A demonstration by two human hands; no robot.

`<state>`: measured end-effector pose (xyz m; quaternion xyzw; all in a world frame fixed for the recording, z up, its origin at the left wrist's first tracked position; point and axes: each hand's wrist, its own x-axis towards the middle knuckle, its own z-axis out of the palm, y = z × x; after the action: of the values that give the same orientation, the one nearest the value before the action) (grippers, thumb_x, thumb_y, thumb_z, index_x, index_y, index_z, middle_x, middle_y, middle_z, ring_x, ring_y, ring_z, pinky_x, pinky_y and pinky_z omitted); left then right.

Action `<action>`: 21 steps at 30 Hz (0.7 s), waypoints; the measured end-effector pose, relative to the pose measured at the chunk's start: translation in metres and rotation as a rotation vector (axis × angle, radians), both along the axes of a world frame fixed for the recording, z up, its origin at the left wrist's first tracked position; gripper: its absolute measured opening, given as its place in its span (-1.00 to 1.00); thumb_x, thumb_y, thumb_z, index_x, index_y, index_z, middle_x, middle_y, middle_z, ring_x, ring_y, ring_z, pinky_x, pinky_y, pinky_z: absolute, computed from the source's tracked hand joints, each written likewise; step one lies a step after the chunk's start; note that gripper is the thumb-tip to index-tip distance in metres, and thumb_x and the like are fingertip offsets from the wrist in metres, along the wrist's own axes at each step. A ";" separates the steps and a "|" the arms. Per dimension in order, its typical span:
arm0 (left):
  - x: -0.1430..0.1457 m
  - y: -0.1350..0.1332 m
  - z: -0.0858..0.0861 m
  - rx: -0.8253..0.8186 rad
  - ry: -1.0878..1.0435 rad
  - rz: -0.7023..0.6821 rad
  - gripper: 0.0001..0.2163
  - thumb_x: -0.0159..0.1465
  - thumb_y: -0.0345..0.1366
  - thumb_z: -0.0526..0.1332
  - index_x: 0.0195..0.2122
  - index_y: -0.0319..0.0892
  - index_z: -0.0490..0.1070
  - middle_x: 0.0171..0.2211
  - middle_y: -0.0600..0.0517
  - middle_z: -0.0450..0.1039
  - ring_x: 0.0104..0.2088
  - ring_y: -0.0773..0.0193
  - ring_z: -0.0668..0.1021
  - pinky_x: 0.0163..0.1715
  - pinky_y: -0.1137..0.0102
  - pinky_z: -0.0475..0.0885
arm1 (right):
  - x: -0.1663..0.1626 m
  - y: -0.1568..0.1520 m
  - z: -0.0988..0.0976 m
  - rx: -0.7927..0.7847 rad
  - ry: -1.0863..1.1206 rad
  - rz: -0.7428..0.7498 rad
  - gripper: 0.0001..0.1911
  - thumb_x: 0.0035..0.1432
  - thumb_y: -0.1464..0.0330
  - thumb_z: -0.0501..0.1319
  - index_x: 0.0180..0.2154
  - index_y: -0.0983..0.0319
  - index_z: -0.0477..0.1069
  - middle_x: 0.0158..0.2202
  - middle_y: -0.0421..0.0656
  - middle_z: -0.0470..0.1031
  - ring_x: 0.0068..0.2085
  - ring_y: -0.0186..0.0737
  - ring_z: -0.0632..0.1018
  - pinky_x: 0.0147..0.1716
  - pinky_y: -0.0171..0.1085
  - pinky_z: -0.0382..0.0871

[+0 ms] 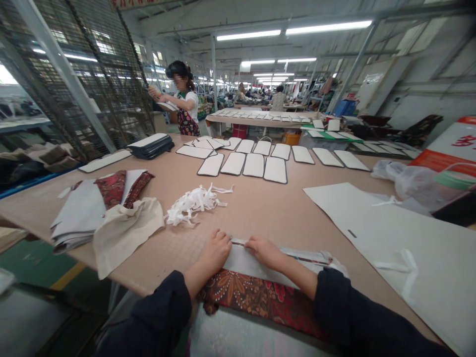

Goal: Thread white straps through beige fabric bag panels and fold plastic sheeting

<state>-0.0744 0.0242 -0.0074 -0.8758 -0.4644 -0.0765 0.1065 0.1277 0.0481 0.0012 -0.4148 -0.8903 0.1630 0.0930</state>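
Observation:
A fabric piece with a red-brown floral print [256, 295] and a pale grey-white back lies at the table's near edge, partly over my lap side. My left hand [217, 250] is closed at the left end of its far edge, fingers bent onto the cloth. A short way to the right, my right hand [265, 252] pinches the same edge, where a thin patterned strip shows. My right forearm and sleeve cover part of the print. Just beyond my hands lies a tangled heap of white fabric strips [193, 203].
On the left sit a stack of folded printed fabric [85, 208] and a cream cloth [130, 228]. White, dark-edged panels [253, 164] lie in rows at the back. A large pale sheet [390, 233] covers the right. A co-worker [186, 101] stands beyond the table, holding a panel.

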 end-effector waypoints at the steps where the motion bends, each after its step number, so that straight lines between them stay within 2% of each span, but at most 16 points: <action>1: 0.000 0.001 0.000 -0.009 -0.009 0.010 -0.83 0.24 -0.44 0.02 -0.30 -0.23 0.40 -0.26 -0.07 0.43 -0.14 0.17 0.35 0.02 0.16 0.06 | 0.003 -0.003 0.000 0.013 -0.012 0.000 -0.73 0.14 0.47 0.00 -0.22 0.19 0.44 -0.26 -0.13 0.43 -0.22 -0.26 0.40 -0.23 -0.37 0.18; 3: 0.001 0.002 0.000 -0.026 -0.028 0.040 -0.83 0.24 -0.44 0.02 -0.28 -0.22 0.40 -0.29 -0.07 0.43 -0.17 0.18 0.36 0.00 0.17 0.09 | 0.002 -0.007 -0.001 0.039 -0.035 -0.015 -0.72 0.17 0.44 -0.01 -0.16 0.18 0.42 -0.25 -0.11 0.42 -0.20 -0.21 0.39 -0.22 -0.33 0.18; 6: 0.003 -0.001 0.004 -0.026 -0.020 0.045 -0.80 0.25 -0.42 0.01 -0.18 -0.15 0.37 -0.26 -0.05 0.42 -0.16 0.18 0.36 0.02 0.13 0.08 | -0.005 -0.009 -0.002 0.056 -0.060 -0.021 -0.72 0.18 0.42 -0.02 -0.19 0.20 0.42 -0.25 -0.08 0.41 -0.17 -0.16 0.37 -0.20 -0.29 0.16; 9: 0.004 -0.006 0.008 -0.011 0.036 -0.001 -0.76 0.25 -0.38 0.03 -0.08 -0.07 0.33 -0.18 -0.05 0.39 -0.11 0.17 0.35 0.06 0.08 0.01 | -0.005 -0.009 0.000 0.040 -0.071 0.004 -0.74 0.18 0.41 -0.01 -0.21 0.20 0.43 -0.23 -0.09 0.41 -0.14 -0.18 0.36 -0.18 -0.31 0.16; 12: 0.003 -0.007 0.009 -0.031 0.046 0.004 -0.78 0.24 -0.37 0.05 -0.11 -0.05 0.35 -0.13 -0.06 0.38 -0.10 0.16 0.36 0.06 0.06 0.01 | 0.004 -0.008 0.003 0.008 -0.085 -0.003 -0.74 0.16 0.43 -0.01 -0.23 0.19 0.43 -0.20 -0.11 0.42 -0.14 -0.22 0.38 -0.19 -0.35 0.16; 16: 0.003 -0.001 0.010 -0.084 0.003 0.060 -0.81 0.21 -0.41 0.07 -0.24 -0.06 0.41 -0.20 -0.02 0.43 -0.15 0.17 0.40 0.03 0.05 0.05 | 0.018 0.000 0.004 -0.037 -0.128 -0.141 -0.77 0.06 0.49 0.04 -0.26 0.26 0.42 -0.22 -0.05 0.44 -0.21 -0.20 0.43 -0.30 -0.34 0.19; 19: 0.013 0.003 0.014 -0.077 -0.036 0.101 -0.78 0.18 -0.40 0.10 -0.14 -0.08 0.36 -0.12 -0.03 0.41 -0.10 0.13 0.38 0.01 0.05 0.08 | 0.020 0.006 0.007 -0.087 -0.159 -0.225 -0.83 -0.03 0.46 0.12 -0.32 0.30 0.42 -0.31 -0.03 0.47 -0.29 -0.16 0.46 -0.41 -0.33 0.19; 21: 0.022 0.001 0.019 -0.059 -0.063 0.070 -0.71 0.16 -0.35 0.14 -0.06 -0.09 0.30 -0.02 -0.05 0.34 -0.02 0.10 0.33 0.02 0.04 0.06 | 0.019 0.003 0.013 -0.112 -0.168 -0.233 -0.87 -0.05 0.45 0.14 -0.39 0.30 0.42 -0.37 -0.03 0.48 -0.35 -0.17 0.47 -0.45 -0.34 0.17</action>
<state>-0.0525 0.0252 0.0118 -0.8589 -0.5002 -0.0864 0.0685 0.1465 0.0510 0.0144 -0.5320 -0.8304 0.1650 0.0131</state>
